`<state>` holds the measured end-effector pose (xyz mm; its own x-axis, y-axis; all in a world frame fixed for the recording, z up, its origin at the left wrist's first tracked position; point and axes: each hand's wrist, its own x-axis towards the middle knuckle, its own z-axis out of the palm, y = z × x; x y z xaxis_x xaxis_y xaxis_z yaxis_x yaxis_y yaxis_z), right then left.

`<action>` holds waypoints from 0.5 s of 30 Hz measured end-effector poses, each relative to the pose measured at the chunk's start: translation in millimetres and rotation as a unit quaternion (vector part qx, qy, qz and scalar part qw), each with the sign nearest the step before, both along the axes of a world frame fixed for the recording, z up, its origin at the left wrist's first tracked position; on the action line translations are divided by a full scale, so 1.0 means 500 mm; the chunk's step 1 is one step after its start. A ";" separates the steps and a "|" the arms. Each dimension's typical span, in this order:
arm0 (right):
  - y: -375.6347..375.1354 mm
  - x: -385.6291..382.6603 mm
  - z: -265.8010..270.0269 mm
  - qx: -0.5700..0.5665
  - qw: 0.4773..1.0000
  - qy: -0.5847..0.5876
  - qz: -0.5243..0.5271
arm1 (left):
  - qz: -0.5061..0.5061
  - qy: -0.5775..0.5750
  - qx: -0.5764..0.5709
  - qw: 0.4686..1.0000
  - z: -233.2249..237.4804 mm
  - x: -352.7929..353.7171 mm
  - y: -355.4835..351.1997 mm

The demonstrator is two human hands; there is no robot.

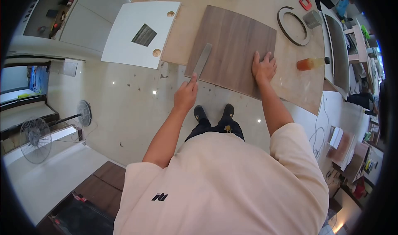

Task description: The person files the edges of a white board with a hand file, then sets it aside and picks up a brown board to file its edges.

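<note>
A brown wood-grain panel [238, 44] lies on the worktable in front of me. My left hand [186, 93] grips the end of a long flat metal file [203, 61], its index finger stretched along the blade. The file lies across the panel's left near corner, with its far end over the top face. My right hand [264, 67] rests flat near the panel's right edge, fingers spread and touching the surface.
Left of the panel is a white board [141, 32] with two round holes and a dark rectangular patch. To the right are an edge-banding roll [280, 24], a grey can [312, 19], a bottle of orange liquid [310, 64] and a red clamp [305, 3]. A fan [35, 139] stands at left.
</note>
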<state>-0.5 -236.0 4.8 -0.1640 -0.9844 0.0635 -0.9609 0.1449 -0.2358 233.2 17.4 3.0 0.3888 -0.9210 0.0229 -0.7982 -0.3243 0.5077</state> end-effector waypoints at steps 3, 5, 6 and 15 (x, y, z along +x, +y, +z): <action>0.003 0.001 0.003 0.011 1.000 0.003 0.000 | 0.009 0.000 -0.020 1.000 0.011 0.006 0.013; -0.001 0.003 0.001 0.013 1.000 -0.001 0.001 | 0.022 -0.006 -0.060 0.998 0.002 0.024 0.091; 0.000 0.000 0.003 0.010 1.000 -0.006 0.005 | 0.023 0.002 -0.025 0.999 0.004 0.031 0.103; 0.007 -0.001 0.005 0.015 1.000 -0.004 0.005 | -0.005 -0.003 -0.026 1.000 0.018 0.013 -0.006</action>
<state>-0.8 -232.6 7.1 -0.1551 -0.9873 0.0330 -0.9602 0.1428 -0.2400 239.7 14.3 11.8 0.3795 -0.9223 0.0728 -0.8042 -0.2899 0.5188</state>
